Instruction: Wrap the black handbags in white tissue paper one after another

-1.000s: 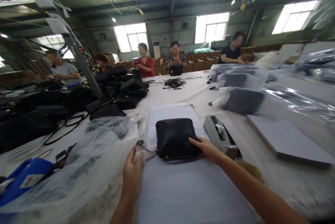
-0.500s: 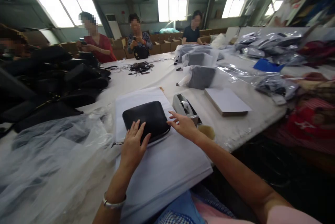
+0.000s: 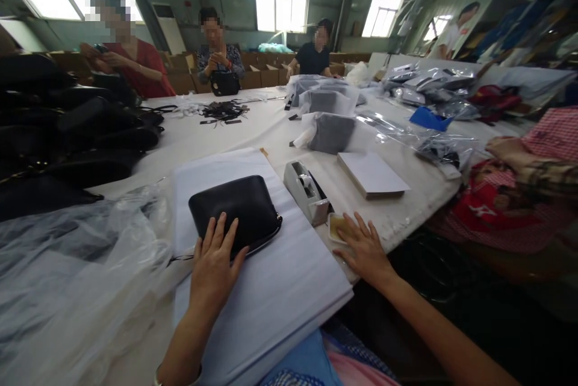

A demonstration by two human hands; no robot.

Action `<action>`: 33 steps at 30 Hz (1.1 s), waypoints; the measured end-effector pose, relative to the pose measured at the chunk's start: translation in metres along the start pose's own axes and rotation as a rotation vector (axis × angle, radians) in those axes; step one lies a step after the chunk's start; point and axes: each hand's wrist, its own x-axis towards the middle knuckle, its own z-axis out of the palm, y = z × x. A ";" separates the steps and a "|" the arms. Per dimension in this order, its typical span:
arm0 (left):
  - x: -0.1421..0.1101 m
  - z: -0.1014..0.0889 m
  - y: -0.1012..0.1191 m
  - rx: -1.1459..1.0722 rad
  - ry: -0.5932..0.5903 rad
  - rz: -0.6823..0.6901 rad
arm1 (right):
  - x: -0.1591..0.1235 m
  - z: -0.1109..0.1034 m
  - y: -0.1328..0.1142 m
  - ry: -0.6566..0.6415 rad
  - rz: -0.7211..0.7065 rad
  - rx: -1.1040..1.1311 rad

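Observation:
A small black pouch (image 3: 239,205) lies on a stack of white foam sheets (image 3: 271,289) in front of me. My left hand (image 3: 213,265) rests flat on the pouch's near corner, fingers stretched out. My right hand (image 3: 365,247) lies open, fingers spread, at the table's near edge, over a small yellowish pad (image 3: 338,226). A grey tape dispenser (image 3: 307,191) stands just beyond the pad, to the right of the sheets.
Clear plastic bags (image 3: 81,265) heap at my left; black bags (image 3: 76,139) pile beyond them. A flat white box (image 3: 372,174) and bagged grey pouches (image 3: 332,132) lie to the right. Three people sit at the table's far end.
My left hand moved from the sheet onto the pouch. My right hand left the pouch and went right to the yellowish pad by the dispenser. The view swung right.

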 end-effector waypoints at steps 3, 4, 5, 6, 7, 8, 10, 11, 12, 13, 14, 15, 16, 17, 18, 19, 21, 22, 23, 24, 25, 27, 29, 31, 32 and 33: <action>0.000 -0.001 0.000 -0.002 0.003 0.000 | 0.008 0.001 0.000 -0.062 -0.002 -0.013; -0.001 -0.001 -0.001 -0.007 0.009 -0.002 | 0.010 0.000 0.002 -0.084 -0.009 -0.004; -0.001 0.000 -0.001 -0.013 0.015 -0.006 | 0.012 0.000 0.004 -0.106 -0.014 0.014; -0.001 0.000 -0.001 -0.017 0.019 -0.009 | 0.013 -0.001 0.007 -0.128 -0.017 0.041; -0.002 0.000 -0.001 -0.018 0.021 -0.012 | 0.014 -0.001 0.011 -0.143 -0.021 0.076; -0.002 0.001 -0.001 -0.018 0.021 -0.016 | 0.015 -0.003 0.014 -0.139 -0.025 0.119; -0.003 0.001 -0.002 -0.021 0.018 -0.019 | 0.021 -0.011 0.019 -0.035 -0.024 0.208; -0.003 0.001 -0.002 -0.026 0.019 -0.019 | 0.026 -0.018 0.019 0.062 -0.011 0.248; -0.003 0.001 -0.002 -0.028 0.020 -0.019 | 0.033 -0.026 0.016 0.173 0.002 0.283; -0.004 0.000 -0.001 -0.025 0.022 -0.021 | 0.042 -0.036 0.011 0.280 0.010 0.318; -0.004 0.000 -0.001 -0.014 0.024 -0.024 | 0.053 -0.047 0.004 0.368 0.007 0.354; -0.004 -0.001 0.000 0.005 0.024 -0.028 | 0.066 -0.057 -0.005 0.428 -0.012 0.397; -0.004 -0.001 0.001 0.030 0.021 -0.031 | 0.080 -0.066 -0.016 0.461 -0.044 0.450; -0.004 -0.001 0.001 0.056 0.019 -0.033 | 0.096 -0.072 -0.028 0.472 -0.084 0.508; -0.005 -0.001 0.002 0.077 0.015 -0.031 | 0.114 -0.076 -0.040 0.467 -0.127 0.569; -0.005 -0.001 0.002 0.094 0.015 -0.027 | 0.133 -0.077 -0.051 0.451 -0.169 0.628; -0.005 -0.001 0.002 0.112 0.019 -0.022 | 0.173 -0.071 -0.072 0.401 -0.245 0.715; -0.006 -0.001 0.002 0.116 0.021 -0.022 | 0.193 -0.064 -0.081 0.375 -0.272 0.735; -0.006 -0.001 0.002 0.118 0.021 -0.025 | 0.213 -0.056 -0.090 0.337 -0.287 0.726; -0.006 0.000 0.003 0.119 0.020 -0.028 | 0.233 -0.046 -0.098 0.289 -0.293 0.693; -0.006 0.000 0.003 0.119 0.017 -0.032 | 0.252 -0.036 -0.105 0.234 -0.293 0.647; -0.006 0.000 0.003 0.121 0.012 -0.039 | 0.288 -0.014 -0.119 0.128 -0.291 0.552; -0.006 0.001 0.003 0.127 0.011 -0.044 | 0.319 0.009 -0.130 0.041 -0.291 0.489; -0.006 0.002 0.002 0.136 0.013 -0.046 | 0.345 0.031 -0.138 -0.030 -0.272 0.436; -0.006 0.003 0.001 0.139 0.013 -0.043 | 0.355 0.042 -0.140 -0.066 -0.248 0.401; -0.007 0.003 0.000 0.140 0.010 -0.038 | 0.365 0.052 -0.142 -0.097 -0.217 0.365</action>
